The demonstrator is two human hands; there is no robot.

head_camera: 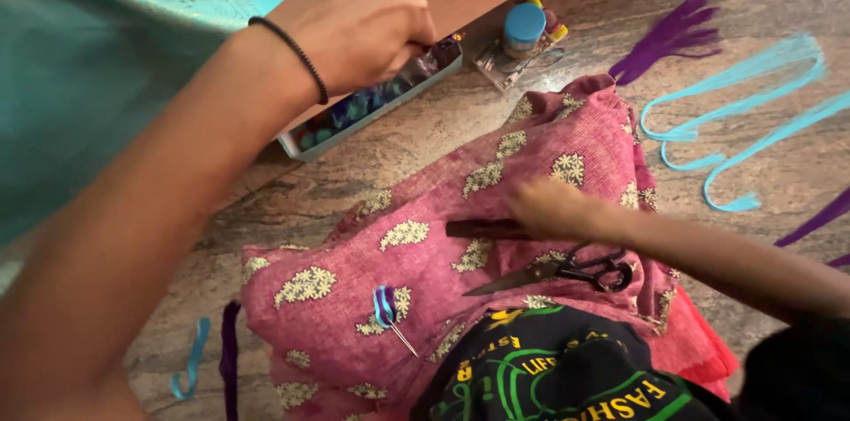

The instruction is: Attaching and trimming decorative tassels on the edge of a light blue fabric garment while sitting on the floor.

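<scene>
The long tray of beads (367, 107) lay on the stone floor (425, 133), tucked against the wooden edge above it, its long axis running from lower left up to the right. The left hand (359, 23) sat directly over its upper-right end, fingers curled into a closed fist; whether it pinched a bead inside could not be told. This hand was by far the nearer to the tray.

The right hand (553, 207), blurred, rested well apart on the pink patterned cloth (354, 297), fingers loosely together and touching a dark slim bar (482, 229), though whether it gripped it was unclear. Just below it lay black scissors (575, 270), blades pointing left. A needle with blue thread (388, 310) was stuck in the cloth. A blue-capped jar (524, 27) stood right of the tray; turquoise threads (744, 111) lay beyond.
</scene>
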